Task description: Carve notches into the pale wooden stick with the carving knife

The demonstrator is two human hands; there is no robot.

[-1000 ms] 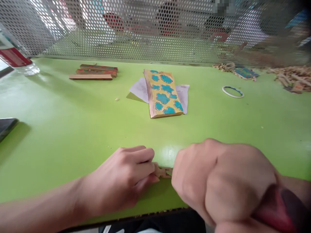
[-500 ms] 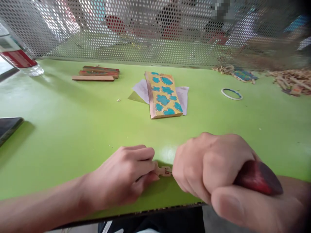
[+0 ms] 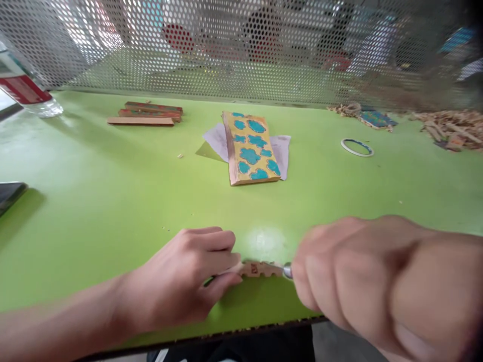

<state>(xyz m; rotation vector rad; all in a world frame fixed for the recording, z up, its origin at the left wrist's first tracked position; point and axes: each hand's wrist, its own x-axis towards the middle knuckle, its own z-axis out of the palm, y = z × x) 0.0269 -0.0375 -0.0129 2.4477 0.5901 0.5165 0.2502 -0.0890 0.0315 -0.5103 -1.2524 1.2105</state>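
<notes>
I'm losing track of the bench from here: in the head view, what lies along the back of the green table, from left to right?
Clear bottle with a red label, stacked wooden strips, yellow block painted with turquoise blotches, thin blue-and-white ring, pile of wood shavings.

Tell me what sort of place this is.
Probably a woodcarving workshop: wood shavings and a painted wooden block lie on a green table, and the right hand holds a metal-tipped tool against a notched wooden piece.
</notes>
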